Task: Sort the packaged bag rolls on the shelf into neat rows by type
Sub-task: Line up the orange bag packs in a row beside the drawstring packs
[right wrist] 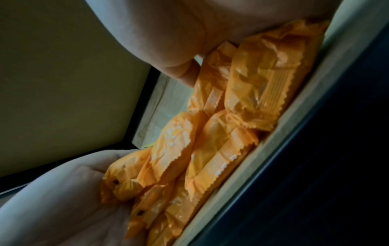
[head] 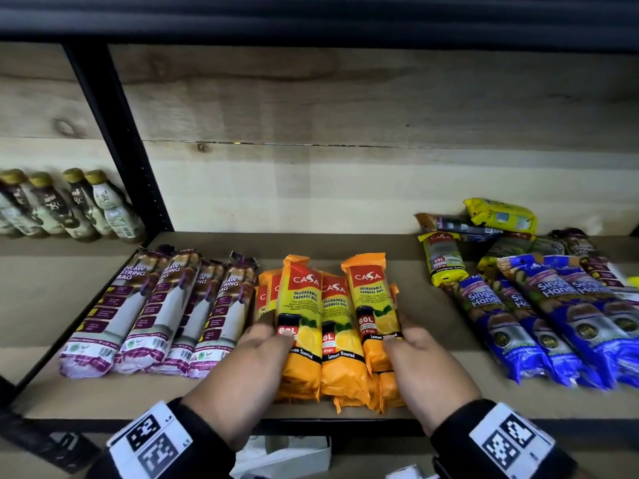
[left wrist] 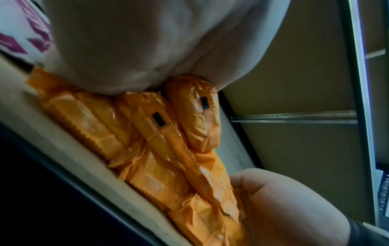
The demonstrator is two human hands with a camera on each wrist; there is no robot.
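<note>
Several orange Casa lemon-scented garbage bag rolls lie stacked side by side at the middle front of the shelf. My left hand holds the stack's left side, thumb across the top-left roll and fingers along its flank. On the right side my right hand holds the stack the same way, thumb over the top-right roll. In the left wrist view my left hand covers the orange rolls. The right wrist view shows my right hand cupping the crimped ends of the orange rolls.
A row of purple-and-white drawstring bag rolls lies left of the orange stack. Blue single-handle rolls, a yellow 25L roll and mixed packs sit jumbled at the right. Bottles stand beyond the black post.
</note>
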